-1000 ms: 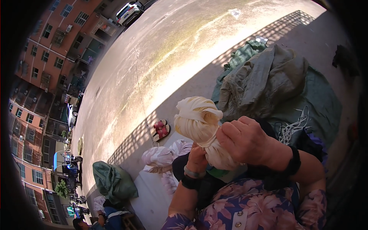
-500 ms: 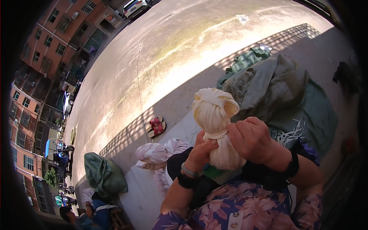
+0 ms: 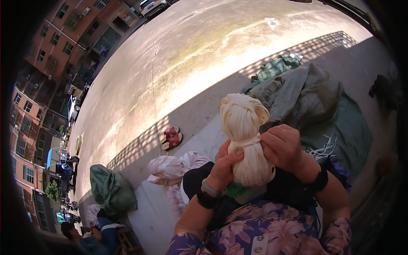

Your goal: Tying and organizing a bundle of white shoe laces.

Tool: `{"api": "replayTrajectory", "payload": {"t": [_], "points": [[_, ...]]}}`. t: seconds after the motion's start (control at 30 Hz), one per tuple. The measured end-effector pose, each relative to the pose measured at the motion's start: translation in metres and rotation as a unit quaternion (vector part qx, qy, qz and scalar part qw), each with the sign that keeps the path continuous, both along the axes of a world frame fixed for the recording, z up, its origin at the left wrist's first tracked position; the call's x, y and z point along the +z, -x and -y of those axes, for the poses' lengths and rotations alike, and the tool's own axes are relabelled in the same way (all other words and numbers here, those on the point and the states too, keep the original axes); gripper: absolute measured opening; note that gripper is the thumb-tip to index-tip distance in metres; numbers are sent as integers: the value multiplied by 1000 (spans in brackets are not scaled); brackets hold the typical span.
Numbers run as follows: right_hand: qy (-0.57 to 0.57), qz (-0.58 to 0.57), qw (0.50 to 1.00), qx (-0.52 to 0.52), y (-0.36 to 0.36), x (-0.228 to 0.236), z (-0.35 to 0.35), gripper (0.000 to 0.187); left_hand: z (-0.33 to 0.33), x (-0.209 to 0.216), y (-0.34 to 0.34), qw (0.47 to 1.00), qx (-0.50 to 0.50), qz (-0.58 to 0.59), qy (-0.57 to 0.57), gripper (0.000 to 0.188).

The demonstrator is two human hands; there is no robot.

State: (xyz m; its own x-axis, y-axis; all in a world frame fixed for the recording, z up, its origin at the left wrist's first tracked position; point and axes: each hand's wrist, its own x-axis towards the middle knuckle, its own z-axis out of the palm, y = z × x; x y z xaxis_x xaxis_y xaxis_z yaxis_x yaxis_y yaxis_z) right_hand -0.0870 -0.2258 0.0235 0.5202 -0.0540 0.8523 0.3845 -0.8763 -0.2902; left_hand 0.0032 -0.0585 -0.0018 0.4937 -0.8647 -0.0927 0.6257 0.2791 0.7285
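Note:
A bundle of cream flat strips (image 3: 242, 117), looped at the top and cinched round its middle by one strip, stands upright before my chest. My left hand (image 3: 225, 168) is wrapped round its lower left side, with the thumb pressed just under the cinch. At the right end of the cinch, my right hand (image 3: 282, 146) is closed in a pinch, its knuckles up. The strip's end between those fingers is hidden. Beneath the bundle, something green and pale (image 3: 240, 189) shows partly in my lap.
Pink-and-white cloth (image 3: 165, 168) lies left on a white sheet (image 3: 151, 212). Red sandals (image 3: 172, 138) are beyond it. A green sack (image 3: 111, 190) stands near a seated person (image 3: 91, 238). Grey-green sacking (image 3: 304, 91) and loose white cords (image 3: 325, 146) lie right.
The cinch strip now sits flatter and neater round the bundle. My right hand has shifted slightly to the right, its fingers at the cinch's end; my left hand keeps its hold.

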Motion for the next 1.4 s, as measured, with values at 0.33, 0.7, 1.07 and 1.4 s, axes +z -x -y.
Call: {"api": "replayTrajectory", "payload": {"t": [0.33,0.7,1.07,1.4], "points": [[-20,10,994,103,0,-5,-13,25,-14,-20,-7,997,28,-62,36,63],[-191,-64,973,116,1,-2,-29,55,-17,-15,-11,975,30,-130,178,73],[-440,-345,758,336,4,-26,-34,101,-9,-20,-18,979,49,-46,192,65],[-409,-214,882,98,-3,-12,-24,55,10,5,-2,951,164,250,-83,60]]}}
